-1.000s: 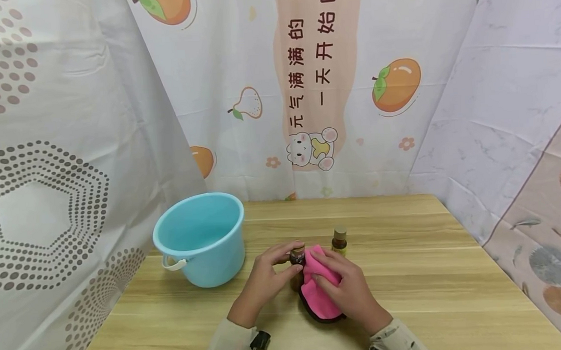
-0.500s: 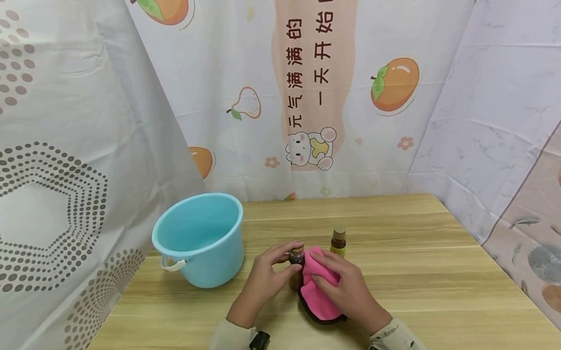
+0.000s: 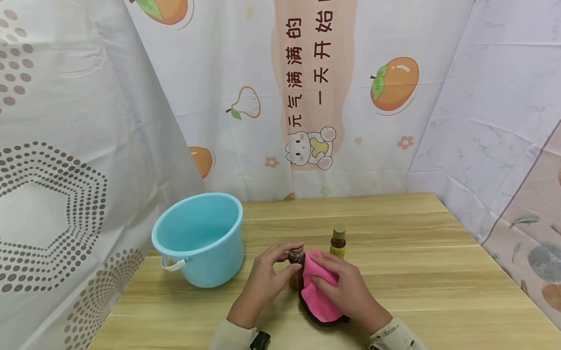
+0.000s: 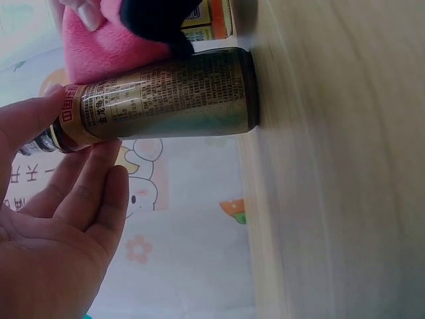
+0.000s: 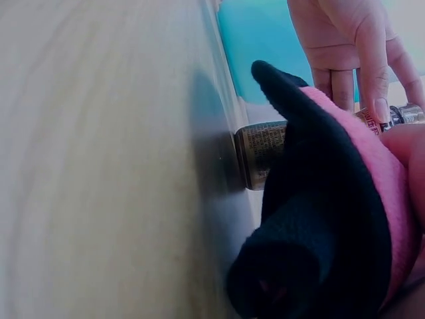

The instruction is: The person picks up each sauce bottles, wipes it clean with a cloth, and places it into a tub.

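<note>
A dark glass bottle (image 3: pixel 296 280) with a gold printed label (image 4: pixel 166 100) stands upright, its base at the tabletop. My left hand (image 3: pixel 268 274) grips it near the neck, thumb on one side and fingers on the other. In my right hand (image 3: pixel 348 284) is a pink cloth (image 3: pixel 320 303) with a black edge, held against the bottle's right side. The right wrist view shows the cloth's black side (image 5: pixel 312 199) covering part of the bottle. Just behind the right hand stands a second brown bottle (image 3: pixel 338 244) with a yellow label, its lower part hidden.
A light blue bucket (image 3: pixel 220 258) with a white handle stands to the left of the hands. The wooden table (image 3: pixel 435 272) reaches back to a printed curtain (image 3: pixel 242 161), with more curtains along the left and right sides.
The pink cloth and right fingers have slid slightly down along the bottle, showing more of the yellow label behind. The left hand keeps its grip in place.
</note>
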A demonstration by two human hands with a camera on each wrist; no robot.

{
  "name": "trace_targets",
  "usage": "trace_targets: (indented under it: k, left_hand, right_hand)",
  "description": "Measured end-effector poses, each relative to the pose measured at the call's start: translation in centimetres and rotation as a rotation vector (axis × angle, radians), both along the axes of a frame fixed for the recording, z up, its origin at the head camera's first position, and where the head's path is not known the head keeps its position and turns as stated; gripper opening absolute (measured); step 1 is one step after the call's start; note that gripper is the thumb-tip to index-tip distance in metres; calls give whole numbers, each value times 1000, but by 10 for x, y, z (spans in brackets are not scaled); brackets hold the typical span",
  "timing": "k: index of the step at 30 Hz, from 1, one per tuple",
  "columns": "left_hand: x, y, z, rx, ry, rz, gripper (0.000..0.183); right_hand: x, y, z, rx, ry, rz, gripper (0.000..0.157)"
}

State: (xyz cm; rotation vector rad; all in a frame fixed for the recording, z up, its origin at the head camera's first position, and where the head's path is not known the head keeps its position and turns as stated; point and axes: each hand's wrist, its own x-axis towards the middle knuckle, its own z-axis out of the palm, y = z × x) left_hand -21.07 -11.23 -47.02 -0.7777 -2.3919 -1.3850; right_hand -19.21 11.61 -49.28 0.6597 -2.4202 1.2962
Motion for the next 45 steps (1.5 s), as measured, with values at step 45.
trace_targets:
  k: [45]
  left_hand:
    - [7,-6,26,160,-128,197,47]
  right_hand:
    - [-2,0,-8,8,-120,-10,48]
